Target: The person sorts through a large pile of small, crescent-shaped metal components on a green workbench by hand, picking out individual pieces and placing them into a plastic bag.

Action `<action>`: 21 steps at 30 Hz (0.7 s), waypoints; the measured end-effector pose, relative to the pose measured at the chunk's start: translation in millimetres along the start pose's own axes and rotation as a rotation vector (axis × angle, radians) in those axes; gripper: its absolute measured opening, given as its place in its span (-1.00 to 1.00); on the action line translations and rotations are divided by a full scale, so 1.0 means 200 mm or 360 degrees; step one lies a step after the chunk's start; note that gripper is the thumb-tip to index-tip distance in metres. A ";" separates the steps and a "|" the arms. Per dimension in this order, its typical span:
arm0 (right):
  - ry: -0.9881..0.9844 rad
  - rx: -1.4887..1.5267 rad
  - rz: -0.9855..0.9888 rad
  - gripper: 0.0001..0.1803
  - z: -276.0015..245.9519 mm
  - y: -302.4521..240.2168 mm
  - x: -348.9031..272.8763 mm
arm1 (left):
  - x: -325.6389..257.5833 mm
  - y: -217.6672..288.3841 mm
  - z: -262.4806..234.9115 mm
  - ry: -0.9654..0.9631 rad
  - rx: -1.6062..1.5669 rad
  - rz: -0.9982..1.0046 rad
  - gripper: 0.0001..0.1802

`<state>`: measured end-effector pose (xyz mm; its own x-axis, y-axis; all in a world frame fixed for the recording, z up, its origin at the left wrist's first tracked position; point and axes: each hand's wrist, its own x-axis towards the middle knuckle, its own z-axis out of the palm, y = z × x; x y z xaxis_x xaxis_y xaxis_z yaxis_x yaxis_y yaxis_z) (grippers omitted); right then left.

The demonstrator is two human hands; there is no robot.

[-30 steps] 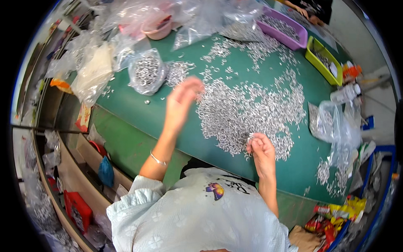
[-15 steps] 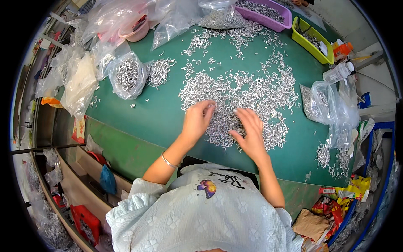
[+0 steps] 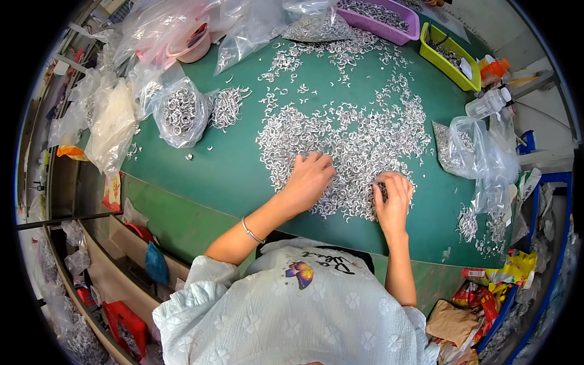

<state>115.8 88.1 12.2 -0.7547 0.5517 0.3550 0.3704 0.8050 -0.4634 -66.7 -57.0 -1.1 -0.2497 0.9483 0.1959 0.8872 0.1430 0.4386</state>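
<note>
A: Both hands are down on the green worktop (image 3: pixel 201 176), right in the big scatter of small silvery metal rings (image 3: pixel 353 140) that fills its middle

B: And the left hand (image 3: pixel 309 179)?

A: Palm down, fingers spread flat over the near edge of the pile, resting on the rings, nothing pinched that I can see. A thin bracelet (image 3: pixel 250 232) sits on that wrist

B: The right hand (image 3: pixel 393 198)?

A: Just beside it, toward the near edge of the worktop, fingers curled in over a small clump of rings. Whether it truly grips any, I cannot tell

B: What's round about?

A: At the left edge a clear bag (image 3: pixel 177 112) lies open, full of the same rings, with more spilling beside it. At the far edge a purple tray (image 3: pixel 389 27) holds more, and a yellow-green tray (image 3: pixel 450 64) sits in the far right corner. Another clear bag (image 3: pixel 471 149) slumps at the right edge, a plastic bottle (image 3: pixel 486 103) just beyond it, and a pink bowl (image 3: pixel 191 45) stands in the far left corner
</note>
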 end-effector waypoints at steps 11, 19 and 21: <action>-0.0389 0.0307 -0.0487 -0.65 0.21 -0.20 0.07 | -0.10 -0.13 -0.05 0.0696 -0.0695 -0.0487 -0.90; -0.0151 0.0174 -0.0264 -0.81 0.11 -0.13 0.01 | -0.15 -0.05 -0.08 0.0238 -0.0564 -0.0378 -0.88; -0.0019 0.0200 -0.0231 -0.81 0.15 -0.17 0.04 | -0.15 -0.03 -0.08 0.0156 -0.0550 -0.0389 -0.88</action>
<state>81.6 58.9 6.4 -0.8021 0.4285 0.4160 0.1873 0.8419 -0.5062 -69.8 -91.4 4.7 -0.4868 0.8645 0.1251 0.6197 0.2409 0.7469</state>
